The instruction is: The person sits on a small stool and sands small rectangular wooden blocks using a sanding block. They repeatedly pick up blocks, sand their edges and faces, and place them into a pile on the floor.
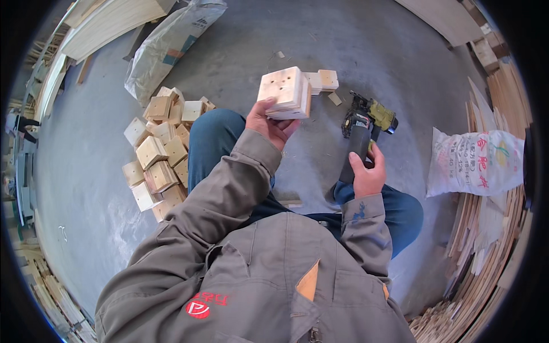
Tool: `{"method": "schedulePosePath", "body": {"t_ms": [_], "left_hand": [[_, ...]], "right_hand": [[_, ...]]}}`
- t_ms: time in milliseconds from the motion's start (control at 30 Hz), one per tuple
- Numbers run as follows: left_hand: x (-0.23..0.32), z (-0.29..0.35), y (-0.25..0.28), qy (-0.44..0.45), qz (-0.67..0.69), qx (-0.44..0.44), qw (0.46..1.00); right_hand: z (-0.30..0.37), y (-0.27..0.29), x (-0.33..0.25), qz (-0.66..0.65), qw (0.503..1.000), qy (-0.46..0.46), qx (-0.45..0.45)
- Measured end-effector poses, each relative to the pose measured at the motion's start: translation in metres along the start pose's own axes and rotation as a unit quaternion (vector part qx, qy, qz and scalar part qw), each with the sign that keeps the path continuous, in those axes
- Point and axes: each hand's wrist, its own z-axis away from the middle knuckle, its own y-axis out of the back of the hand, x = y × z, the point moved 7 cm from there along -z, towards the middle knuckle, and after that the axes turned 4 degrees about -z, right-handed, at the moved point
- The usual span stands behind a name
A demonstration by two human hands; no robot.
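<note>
My left hand (270, 126) grips a square wooden block (284, 91) made of stacked layers, with several dark holes or nail marks on its top face. The thumb lies on the near edge and the fingers reach underneath. To the right, my right hand (369, 171) is closed round the dark grip of a yellow-green and black nail gun (369, 117), whose head points away from me. Beyond the held block, small pale wooden blocks (327, 80) rest on the floor, partly hidden by it.
A heap of similar wooden blocks (162, 150) lies left of my left knee (214, 137). A white woven sack (171, 48) lies farther off, at the upper left. On the right, another printed sack (474, 162) sits on piled wooden strips (483, 228). At the far left a person's dark-clad leg (27, 127) shows.
</note>
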Motion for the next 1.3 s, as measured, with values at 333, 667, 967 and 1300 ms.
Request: {"method": "schedulePosePath", "body": {"t_ms": [333,667,967,1300], "left_hand": [[0.044,0.021,-0.016,-0.054,0.018,-0.082,0.995],[0.152,0.06,-0.003,-0.2,-0.003,-0.151,0.968],[0.205,0.13,0.17,-0.256,-0.022,0.055,0.965],[0.045,0.133,0.324,-0.051,-0.092,0.218,0.97]], "right_hand": [[0.004,0.007,-0.005,-0.003,1.0,-0.024,0.0],[0.003,0.015,-0.004,-0.012,1.0,0.01,0.004],[0.011,0.035,0.012,-0.076,0.996,-0.048,-0.002],[0.01,0.02,0.017,-0.068,0.994,-0.072,-0.035]]}}
